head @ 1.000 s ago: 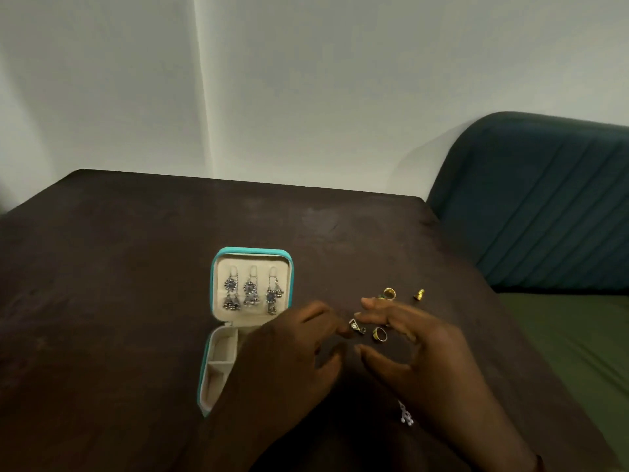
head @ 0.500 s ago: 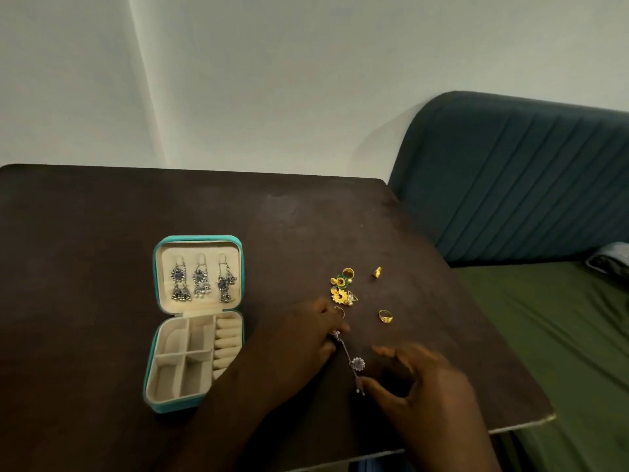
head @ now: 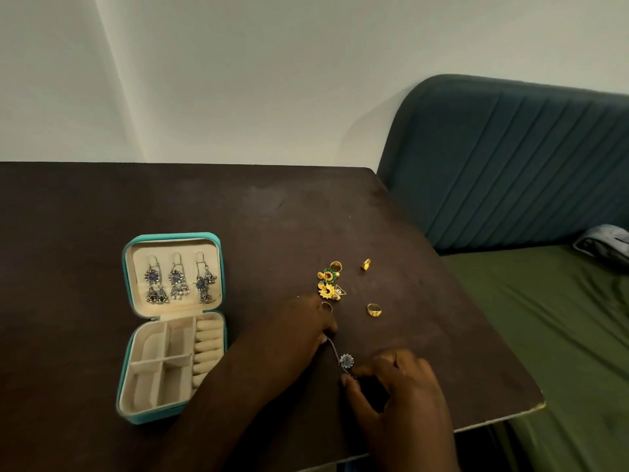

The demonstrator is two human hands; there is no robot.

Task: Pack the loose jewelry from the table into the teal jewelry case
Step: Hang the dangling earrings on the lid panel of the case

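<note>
Dark table (head: 102,206), teal case (head: 170,236) sitting open, left hand (head: 299,335) and right hand (head: 405,386) each pinching one end of a silver flower chain (head: 346,360).

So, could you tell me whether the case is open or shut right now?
Open. The case lies with its lid folded back, showing silver earrings hung inside it and cream compartments in the base.

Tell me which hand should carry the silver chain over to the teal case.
Left. The left hand pinches the silver chain and lies nearer the teal case; the right hand sits farther away.
</note>
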